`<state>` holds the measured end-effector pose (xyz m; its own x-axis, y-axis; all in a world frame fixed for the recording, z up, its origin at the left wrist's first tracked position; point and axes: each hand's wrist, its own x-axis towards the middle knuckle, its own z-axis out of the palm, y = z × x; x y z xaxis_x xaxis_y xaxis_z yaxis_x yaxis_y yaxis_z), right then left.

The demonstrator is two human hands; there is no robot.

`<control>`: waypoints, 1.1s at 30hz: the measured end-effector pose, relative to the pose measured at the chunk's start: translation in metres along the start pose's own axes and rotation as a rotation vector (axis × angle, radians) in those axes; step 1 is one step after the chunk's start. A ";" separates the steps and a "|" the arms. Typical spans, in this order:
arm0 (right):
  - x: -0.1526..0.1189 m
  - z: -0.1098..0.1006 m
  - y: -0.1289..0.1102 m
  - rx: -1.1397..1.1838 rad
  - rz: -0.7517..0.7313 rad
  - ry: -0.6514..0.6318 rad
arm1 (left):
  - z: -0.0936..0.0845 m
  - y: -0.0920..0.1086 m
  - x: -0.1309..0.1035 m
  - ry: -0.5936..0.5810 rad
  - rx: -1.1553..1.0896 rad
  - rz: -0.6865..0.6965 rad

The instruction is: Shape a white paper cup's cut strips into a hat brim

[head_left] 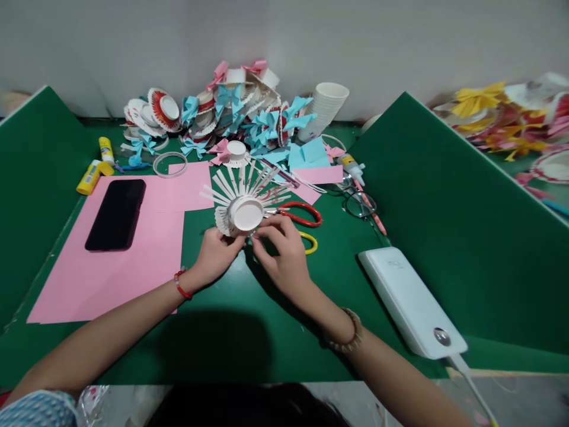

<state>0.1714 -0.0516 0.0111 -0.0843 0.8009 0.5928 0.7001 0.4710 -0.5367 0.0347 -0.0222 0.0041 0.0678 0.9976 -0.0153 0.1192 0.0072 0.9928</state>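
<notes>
The left hand (217, 256) pinched the lower left of the paper cup (248, 213), whose cut strips fanned out above the middle of the table (217, 350). The right hand's (284, 258) fingertips were drawn close at its lower right, though whether they gripped a strip could not be told. A hard tug there could have torn a thin strip at its root. Just beyond lay the scissors (316, 216), whose handles could have snagged strips spreading towards the table's right edge
</notes>
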 end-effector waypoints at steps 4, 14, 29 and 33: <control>0.001 0.001 0.001 0.285 0.209 -0.045 | -0.002 0.001 0.000 -0.056 0.048 0.022; 0.002 0.004 0.001 0.661 0.547 0.004 | -0.006 0.001 0.000 -0.151 -0.044 -0.032; 0.004 0.000 0.004 0.559 0.621 0.105 | -0.009 -0.001 0.003 -0.181 -0.123 -0.134; 0.006 -0.003 0.018 0.483 0.638 0.172 | -0.009 -0.003 0.006 -0.174 -0.270 -0.164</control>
<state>0.1850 -0.0391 0.0071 0.3642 0.9194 0.1488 0.1904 0.0829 -0.9782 0.0255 -0.0154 0.0017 0.2403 0.9550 -0.1737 -0.1217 0.2071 0.9707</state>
